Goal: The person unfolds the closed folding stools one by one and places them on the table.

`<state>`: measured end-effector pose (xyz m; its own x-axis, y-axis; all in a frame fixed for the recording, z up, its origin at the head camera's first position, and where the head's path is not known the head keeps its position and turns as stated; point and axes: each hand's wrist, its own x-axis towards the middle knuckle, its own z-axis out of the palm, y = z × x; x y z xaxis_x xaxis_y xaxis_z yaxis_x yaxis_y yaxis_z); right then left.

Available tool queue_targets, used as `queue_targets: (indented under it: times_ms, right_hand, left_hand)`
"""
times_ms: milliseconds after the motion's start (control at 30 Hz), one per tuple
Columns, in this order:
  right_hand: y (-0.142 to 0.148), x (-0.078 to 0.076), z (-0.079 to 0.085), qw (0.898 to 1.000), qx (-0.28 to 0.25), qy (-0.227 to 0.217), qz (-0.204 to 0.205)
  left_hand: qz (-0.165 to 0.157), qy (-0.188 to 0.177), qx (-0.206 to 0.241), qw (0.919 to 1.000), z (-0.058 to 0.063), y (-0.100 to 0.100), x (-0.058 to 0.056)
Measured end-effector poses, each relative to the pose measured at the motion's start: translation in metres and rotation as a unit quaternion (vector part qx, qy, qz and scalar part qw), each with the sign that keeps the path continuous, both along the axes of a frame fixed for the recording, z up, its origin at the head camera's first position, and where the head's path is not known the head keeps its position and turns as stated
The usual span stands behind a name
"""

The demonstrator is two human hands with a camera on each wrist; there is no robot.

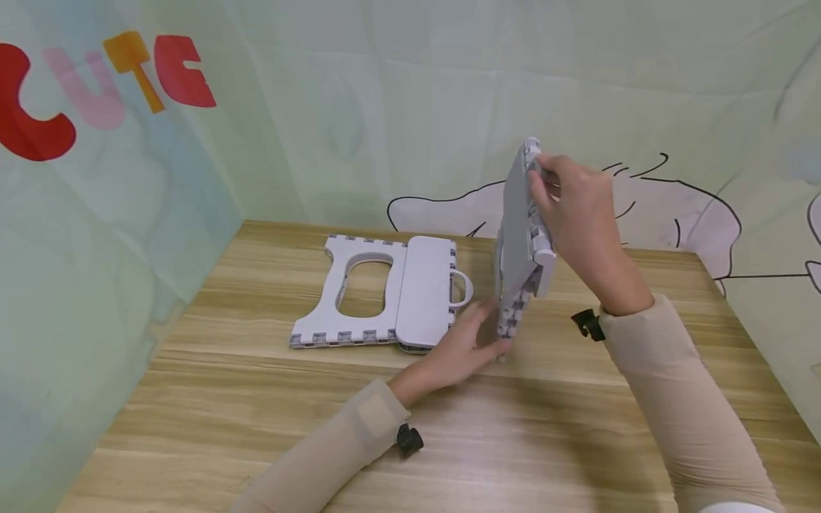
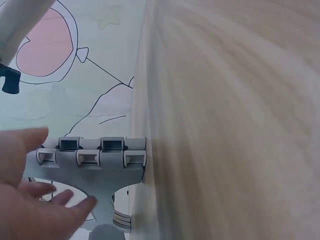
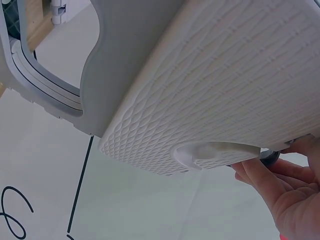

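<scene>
A light grey folding stool (image 1: 519, 228) stands on edge, folded, over the right part of the table. My right hand (image 1: 580, 203) pinches its top edge between thumb and fingers. In the right wrist view its textured seat panel (image 3: 210, 95) is seen from close up, with a curved handle (image 3: 215, 152) beside the fingers. Low at the stool's near side is my left hand (image 1: 458, 349), fingers spread and a fingertip right at the hinged edge. The left wrist view shows the hand (image 2: 40, 195) in front of the hinge knuckles (image 2: 90, 157). A second folded stool (image 1: 365, 292) lies flat just left of it.
The wood-grain table (image 1: 256, 420) reaches the fabric backdrop (image 1: 385, 128) behind and at the sides. A loop handle (image 1: 463, 288) sticks out of the flat stool toward the standing one. Black clips (image 1: 408, 440) sit on both sleeve cuffs.
</scene>
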<state>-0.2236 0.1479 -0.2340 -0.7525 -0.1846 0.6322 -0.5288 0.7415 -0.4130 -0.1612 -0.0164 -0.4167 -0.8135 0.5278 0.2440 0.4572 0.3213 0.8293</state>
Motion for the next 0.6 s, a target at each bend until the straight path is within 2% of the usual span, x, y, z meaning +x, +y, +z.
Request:
queue_targets:
  times_ms: [100, 300, 433, 600]
  right_hand:
    - [0.0001, 0.0001, -0.0001, 1.000, 0.002, 0.005, 0.001]
    - [-0.0005, -0.0005, -0.0008, 1.000, 0.005, 0.006, -0.001]
    - [-0.0009, -0.0003, -0.0010, 1.000, 0.009, 0.010, 0.001]
    - [0.0012, 0.0004, 0.0005, 1.000, 0.005, 0.004, 0.005]
  left_hand:
    - [0.011, -0.005, 0.030, 0.9995, 0.0022, 0.0014, -0.0006]
    - [0.006, -0.033, 0.071, 0.9969, 0.0043, 0.0037, -0.0036]
    - [0.007, -0.048, 0.081, 0.9956, 0.0047, 0.0042, -0.0044]
    - [0.006, -0.047, 0.077, 0.9959, 0.0055, 0.0042, -0.0053]
